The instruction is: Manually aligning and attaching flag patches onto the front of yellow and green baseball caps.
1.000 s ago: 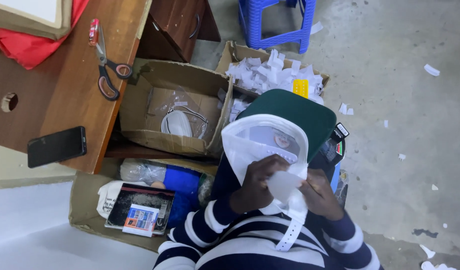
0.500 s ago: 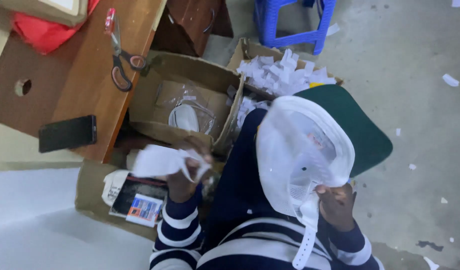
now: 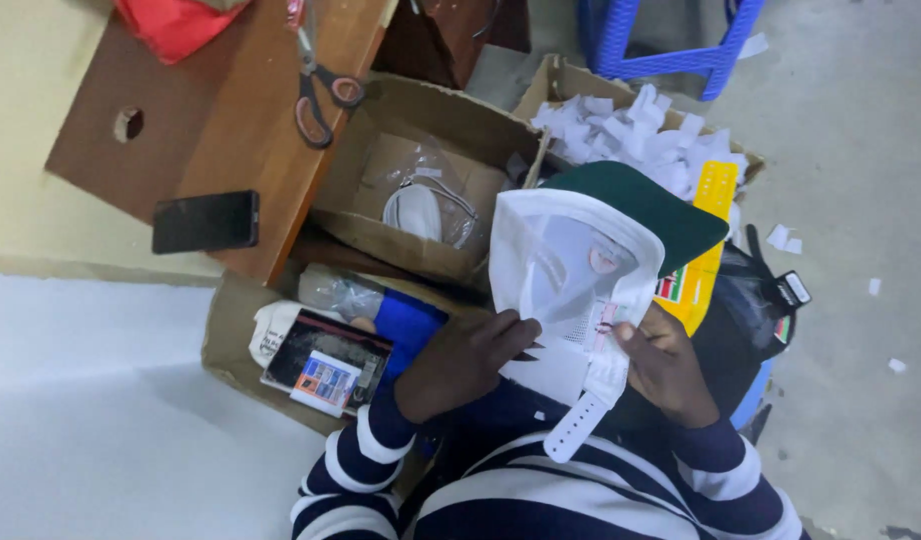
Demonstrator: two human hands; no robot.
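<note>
Both hands on a cap (image 3: 591, 270) held upside down over the lap, white mesh lining facing up, green brim (image 3: 671, 210) pointing far-right. Left hand (image 3: 461, 365) grips the near-left edge of the cap, fingers curled onto the lining. Right hand (image 3: 666, 365) pinches the near-right edge, closed on the cap next to the white strap (image 3: 586, 410), which hangs down toward the striped sleeves (image 3: 371, 460). Left of the cap: an open box (image 3: 421, 190) on the floor with a white mask (image 3: 416, 210) in clear plastic inside. Far side: a second box (image 3: 631, 125) full of white paper scraps, with a yellow card (image 3: 706, 240) just right of the brim. Near-left, touching the left wrist area: a flat box (image 3: 231, 340) holding a dark booklet (image 3: 321, 360), a plastic-wrapped bottle (image 3: 341, 290) and something blue (image 3: 406, 325). Desk (image 3: 211, 130) at far left carries scissors (image 3: 316, 85), a black phone (image 3: 206, 220) near its edge and a red cloth (image 3: 181, 20) at the top. Blue stool (image 3: 671, 40) at the far edge; paper bits are scattered on the floor (image 3: 861, 200) to the right. Dark bag (image 3: 771, 300) just right of the right hand, partly hidden.
</note>
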